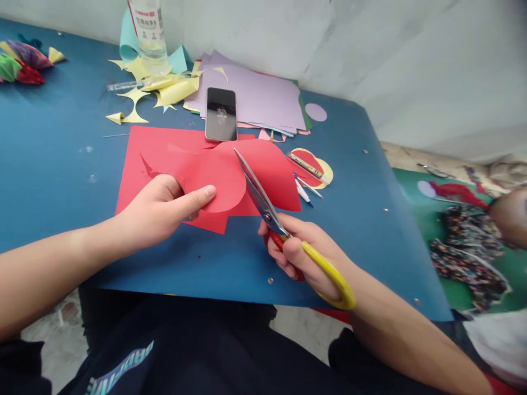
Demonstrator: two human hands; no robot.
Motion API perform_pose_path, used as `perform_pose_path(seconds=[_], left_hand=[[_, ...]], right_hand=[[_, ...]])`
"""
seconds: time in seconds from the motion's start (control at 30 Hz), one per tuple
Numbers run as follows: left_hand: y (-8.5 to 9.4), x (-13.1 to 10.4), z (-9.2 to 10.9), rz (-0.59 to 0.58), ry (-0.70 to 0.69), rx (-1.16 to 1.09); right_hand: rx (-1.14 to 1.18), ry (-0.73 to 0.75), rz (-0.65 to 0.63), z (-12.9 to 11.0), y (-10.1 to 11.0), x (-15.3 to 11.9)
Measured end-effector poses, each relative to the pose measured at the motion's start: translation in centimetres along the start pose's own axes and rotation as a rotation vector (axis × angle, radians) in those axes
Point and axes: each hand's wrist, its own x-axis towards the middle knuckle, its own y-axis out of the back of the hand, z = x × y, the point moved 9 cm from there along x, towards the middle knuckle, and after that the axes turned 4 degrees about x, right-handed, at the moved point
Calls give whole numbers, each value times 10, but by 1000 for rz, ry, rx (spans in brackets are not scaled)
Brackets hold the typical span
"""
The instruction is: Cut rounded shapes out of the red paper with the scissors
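Between thumb and fingers, my left hand [168,208] pinches a sheet of red paper [218,178] at its left part. The edge near my thumb is cut in a round curve, and the right part of the sheet curls up. My right hand [302,247] grips scissors [263,203] with one yellow and one red handle. Their blades lie along the curved cut, pointing up and left, and look nearly closed. More red sheets [138,159] lie flat on the table beneath. A black-screened phone [221,114] rests at their back edge.
Behind are a water bottle [150,35], yellow paper scraps [177,90] and a stack of purple paper [259,93]. To the right, round red and yellow cutouts [313,159] lie near pens [303,190]. Coloured folded pieces [27,60] sit far left. Another person [513,216] is at the right edge.
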Motion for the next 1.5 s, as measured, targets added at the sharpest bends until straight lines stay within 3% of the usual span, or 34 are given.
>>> perform_pose_path(seconds=[0.3,0.9,1.3,1.5], left_hand=[[0,0,10,-13,-66,92],[5,1,5,-3,-80,9],[9,2,15,44,-119,-48],[17,2,4,120,-92,-94]], right_hand=[[-9,9,16,-4,1,1],[-12,63,35,-3,5,-1],[-11,55,46,-3,7,-3],[-13,56,46,-4,7,-1]])
